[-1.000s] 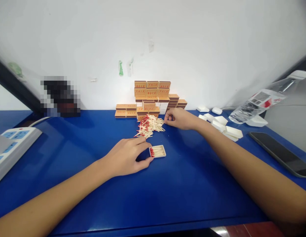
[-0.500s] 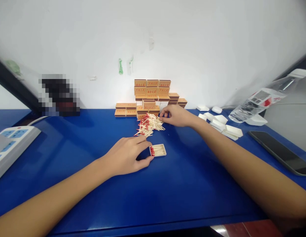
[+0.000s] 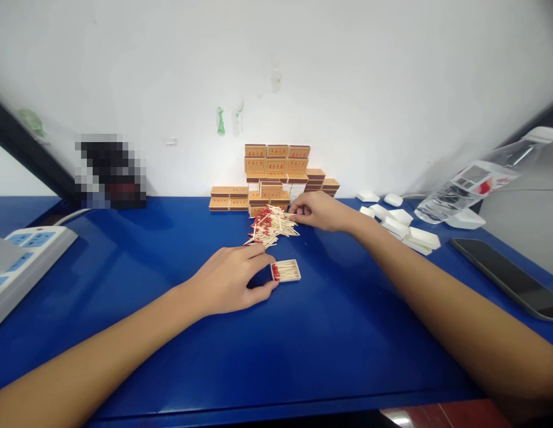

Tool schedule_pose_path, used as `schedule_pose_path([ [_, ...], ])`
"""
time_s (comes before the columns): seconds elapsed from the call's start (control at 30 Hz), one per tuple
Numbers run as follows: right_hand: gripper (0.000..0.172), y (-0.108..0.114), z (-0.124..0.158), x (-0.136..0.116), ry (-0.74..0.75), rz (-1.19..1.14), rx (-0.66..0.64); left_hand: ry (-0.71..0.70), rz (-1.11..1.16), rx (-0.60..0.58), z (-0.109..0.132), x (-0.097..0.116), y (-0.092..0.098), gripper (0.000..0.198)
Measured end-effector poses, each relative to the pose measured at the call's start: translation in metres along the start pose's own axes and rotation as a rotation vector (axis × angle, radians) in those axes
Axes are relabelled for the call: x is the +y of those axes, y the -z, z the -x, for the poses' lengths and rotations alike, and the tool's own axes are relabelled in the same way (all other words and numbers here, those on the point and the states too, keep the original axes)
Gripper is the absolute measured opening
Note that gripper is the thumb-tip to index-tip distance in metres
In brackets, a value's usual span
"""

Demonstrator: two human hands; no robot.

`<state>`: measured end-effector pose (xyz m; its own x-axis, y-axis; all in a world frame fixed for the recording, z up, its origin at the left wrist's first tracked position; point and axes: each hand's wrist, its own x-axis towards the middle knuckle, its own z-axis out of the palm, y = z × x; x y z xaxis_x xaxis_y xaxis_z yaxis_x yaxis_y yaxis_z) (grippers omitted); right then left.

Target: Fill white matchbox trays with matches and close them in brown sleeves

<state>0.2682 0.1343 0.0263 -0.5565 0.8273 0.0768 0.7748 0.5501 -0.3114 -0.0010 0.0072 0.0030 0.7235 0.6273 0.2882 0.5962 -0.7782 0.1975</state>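
A small white matchbox tray (image 3: 299,270) lies on the blue table, partly filled with red-headed matches (image 3: 286,271). My left hand (image 3: 234,279) grips its left end, thumb at the near corner and fingers at the far one. Behind the tray is a loose heap of matches (image 3: 272,226), their red heads mostly toward the left. At the heap's right edge my right hand (image 3: 318,211) has thumb and fingertips closed around the pale ends of matches; how many it pinches I cannot make out.
Orange matchboxes (image 3: 276,166) are stacked against the wall behind the heap. To the right are white blocks or trays (image 3: 396,226), a tilted clear bottle (image 3: 463,184) and a phone (image 3: 508,276). A power strip (image 3: 35,261) sits at the left.
Both hands stay almost in place, the left at the tray and the right at the heap's edge. The whole view has shifted slightly.
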Motion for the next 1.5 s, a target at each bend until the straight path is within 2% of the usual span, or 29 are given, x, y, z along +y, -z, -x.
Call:
schedule_pose_path([
  [0.23,0.018,0.002,0.005,0.001,0.068,0.054,0.022,-0.003,0.005,0.004,0.000,0.000,-0.001,0.031],
  [0.4,0.024,0.014,0.020,0.004,0.099,0.056,0.000,0.000,0.007,0.008,0.000,0.000,-0.001,0.030],
  [0.57,0.023,0.024,0.042,0.007,0.081,0.034,0.056,0.018,0.020,0.011,0.000,0.000,-0.001,0.030],
  [0.67,0.025,0.028,0.059,-0.002,0.071,-0.006,0.078,0.036,0.026,0.015,-0.001,0.000,-0.001,0.029],
  [0.77,0.028,0.030,0.074,-0.020,0.071,-0.094,0.091,0.057,0.029,0.023,-0.001,0.000,-0.001,0.028],
  [0.9,0.026,0.021,0.083,-0.049,0.119,-0.239,0.053,0.063,0.040,0.038,-0.001,0.000,-0.001,0.027],
  [1.03,0.022,0.004,0.084,-0.066,0.199,-0.215,0.013,0.066,0.047,0.052,-0.001,-0.001,-0.001,0.026],
  [1.2,0.016,-0.010,0.083,-0.070,0.206,-0.158,-0.019,0.059,0.045,0.054,-0.001,-0.002,-0.002,0.026],
  [1.5,0.015,-0.014,0.083,-0.073,0.185,-0.233,-0.007,0.045,0.055,0.047,-0.002,-0.003,-0.001,0.026],
])
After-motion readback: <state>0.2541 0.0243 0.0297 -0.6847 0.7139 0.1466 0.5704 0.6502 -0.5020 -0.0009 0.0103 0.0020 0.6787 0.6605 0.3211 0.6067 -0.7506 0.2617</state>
